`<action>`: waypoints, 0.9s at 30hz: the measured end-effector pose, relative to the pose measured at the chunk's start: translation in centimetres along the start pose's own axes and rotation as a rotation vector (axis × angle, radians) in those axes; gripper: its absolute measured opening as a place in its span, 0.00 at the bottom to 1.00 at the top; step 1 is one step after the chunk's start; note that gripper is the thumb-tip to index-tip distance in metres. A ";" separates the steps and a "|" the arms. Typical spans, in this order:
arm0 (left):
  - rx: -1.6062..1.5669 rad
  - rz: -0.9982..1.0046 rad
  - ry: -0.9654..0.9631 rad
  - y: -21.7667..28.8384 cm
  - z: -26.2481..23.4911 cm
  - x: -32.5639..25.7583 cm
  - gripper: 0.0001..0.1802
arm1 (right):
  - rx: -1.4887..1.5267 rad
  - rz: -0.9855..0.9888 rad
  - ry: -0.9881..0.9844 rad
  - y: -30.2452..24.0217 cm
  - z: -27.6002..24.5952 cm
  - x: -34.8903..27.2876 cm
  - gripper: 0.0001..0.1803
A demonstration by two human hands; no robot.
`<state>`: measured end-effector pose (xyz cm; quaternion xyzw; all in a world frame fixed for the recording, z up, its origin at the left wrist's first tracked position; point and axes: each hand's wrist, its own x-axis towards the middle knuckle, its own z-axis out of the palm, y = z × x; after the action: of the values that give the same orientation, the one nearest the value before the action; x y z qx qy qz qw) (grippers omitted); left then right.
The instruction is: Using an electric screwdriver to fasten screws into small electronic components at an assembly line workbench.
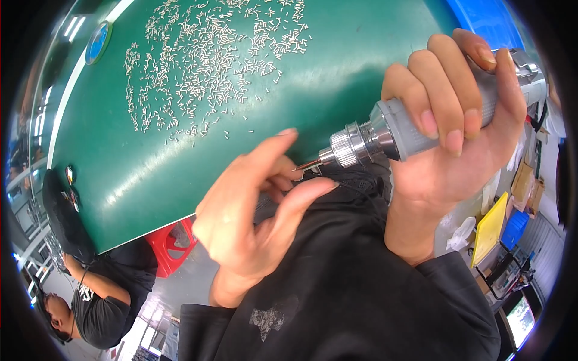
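My right hand (451,114) is wrapped round the grey body of an electric screwdriver (355,144), which has a silvery knurled collar. Its thin bit (310,164) points left and slightly down, toward my left hand (253,210). The left thumb and forefinger are spread apart, with the bit's tip between them and close to the curled other fingers. A small shiny bit of metal shows by the tip, too small to name. Beyond my hands, many small silvery pins or screws (211,60) lie scattered over the green tabletop (343,36).
A blue bin (487,21) stands at the far right of the table, a round green-rimmed dish (97,42) at the far left. Another person (99,307) sits at the left, near a red stool (174,246). A yellow board (490,228) and boxes are at the right.
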<state>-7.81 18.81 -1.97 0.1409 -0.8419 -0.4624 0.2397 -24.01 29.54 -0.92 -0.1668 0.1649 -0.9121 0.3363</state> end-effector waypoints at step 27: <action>0.751 -0.014 0.136 -13.6 -8.5 32.2 0.25 | 0.098 -0.011 0.207 -1.3 -2.0 -0.9 0.09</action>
<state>-30.28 -9.21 -0.80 0.2550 -0.9339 -0.1129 0.2236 -24.94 31.42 -2.34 -0.0560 0.1528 -0.9332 0.3204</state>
